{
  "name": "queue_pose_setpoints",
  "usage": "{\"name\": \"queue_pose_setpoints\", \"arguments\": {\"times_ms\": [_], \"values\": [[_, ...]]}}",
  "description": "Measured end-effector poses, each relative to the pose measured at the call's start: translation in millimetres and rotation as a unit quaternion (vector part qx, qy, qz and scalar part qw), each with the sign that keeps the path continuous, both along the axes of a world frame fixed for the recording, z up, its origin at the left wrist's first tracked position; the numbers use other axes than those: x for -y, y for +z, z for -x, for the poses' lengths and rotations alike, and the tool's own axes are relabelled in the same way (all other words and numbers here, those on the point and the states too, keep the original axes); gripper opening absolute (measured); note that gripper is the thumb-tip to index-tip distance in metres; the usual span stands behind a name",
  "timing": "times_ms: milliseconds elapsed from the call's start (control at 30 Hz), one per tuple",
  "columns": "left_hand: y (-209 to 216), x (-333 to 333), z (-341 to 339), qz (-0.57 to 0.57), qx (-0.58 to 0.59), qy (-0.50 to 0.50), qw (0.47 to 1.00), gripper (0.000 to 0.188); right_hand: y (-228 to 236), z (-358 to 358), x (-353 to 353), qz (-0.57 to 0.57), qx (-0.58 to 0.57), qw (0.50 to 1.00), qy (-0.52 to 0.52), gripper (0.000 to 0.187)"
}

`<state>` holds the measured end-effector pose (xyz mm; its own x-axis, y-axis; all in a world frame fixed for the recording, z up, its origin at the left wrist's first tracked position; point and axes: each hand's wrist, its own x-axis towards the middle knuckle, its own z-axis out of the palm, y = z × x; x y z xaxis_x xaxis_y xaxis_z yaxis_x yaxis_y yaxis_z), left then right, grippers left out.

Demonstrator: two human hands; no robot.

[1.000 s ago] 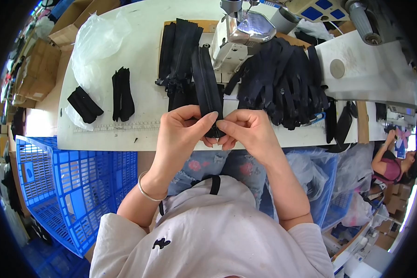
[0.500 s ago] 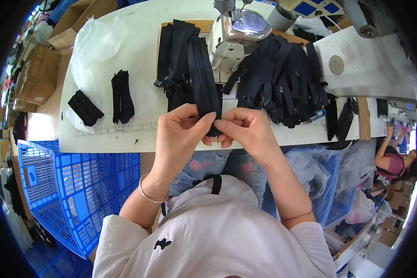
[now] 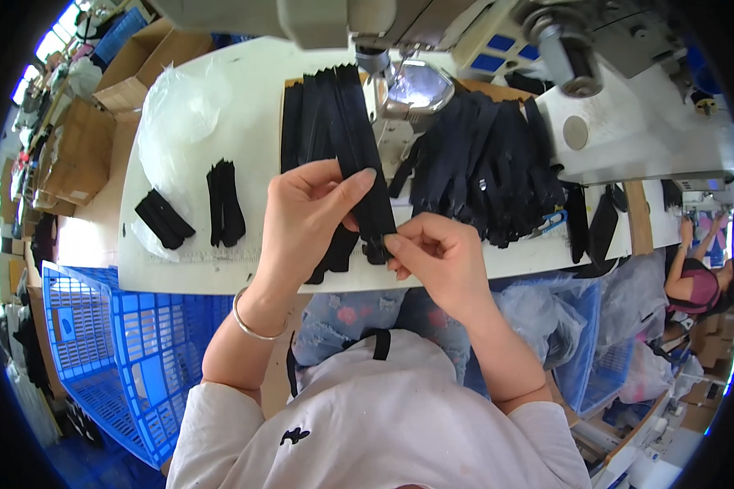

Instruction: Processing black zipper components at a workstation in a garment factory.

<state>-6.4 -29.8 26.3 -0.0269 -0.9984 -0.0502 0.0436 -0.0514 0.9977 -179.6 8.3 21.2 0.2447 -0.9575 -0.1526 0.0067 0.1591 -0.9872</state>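
Observation:
A long black zipper [image 3: 365,151] runs up and away from my hands, in front of the sewing machine. My left hand [image 3: 316,204] pinches it partway along, thumb on top. Lower down, my right hand [image 3: 436,254] grips its near end between thumb and fingers. Just left of it, more black zippers [image 3: 307,114] lie side by side on the table. A heap of black zippers [image 3: 485,171] spreads out right of the sewing machine [image 3: 416,85]. Two small folded black bundles [image 3: 225,204] rest farther left on the white table [image 3: 261,73].
A clear plastic bag [image 3: 179,114] lies at the table's left. One blue crate [image 3: 151,359] stands below the left edge; another [image 3: 591,359] holding plastic is at the right. Cardboard boxes [image 3: 86,159] are stacked far left. Another person [image 3: 697,281] sits far right.
My left hand has slid up the zipper, away from my right hand, which stays at the near end. The view has tilted, showing more of the machine overhead.

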Motion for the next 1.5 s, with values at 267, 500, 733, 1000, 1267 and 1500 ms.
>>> {"name": "queue_pose_setpoints", "arguments": {"times_ms": [267,500,733,1000,1267,1500], "values": [[10.6,13.3,4.2,-0.05,-0.17,-0.055,0.983,0.022,11.9,2.7,0.5,0.062,-0.039,0.997,-0.023,0.011],[11.3,25.8,6.6,-0.052,-0.195,-0.084,0.976,0.019,14.5,0.7,4.1,0.082,-0.033,0.995,-0.039,0.013],[23.0,37.2,15.7,-0.038,-0.202,-0.034,0.978,0.022,22.0,-5.3,13.6,0.087,0.013,0.995,-0.05,0.013],[21.7,41.6,14.8,-0.025,-0.192,-0.03,0.981,0.023,18.9,-7.9,16.5,0.079,0.028,0.995,-0.061,0.013],[17.7,39.6,12.7,-0.013,-0.165,-0.016,0.986,0.021,17.6,-8.6,18.2,0.075,0.023,0.995,-0.066,0.009],[11.3,2.7,-0.1,-0.159,-0.311,-0.194,0.917,0.015,6.0,-10.3,24.6,0.088,0.047,0.993,-0.059,0.01]]}}
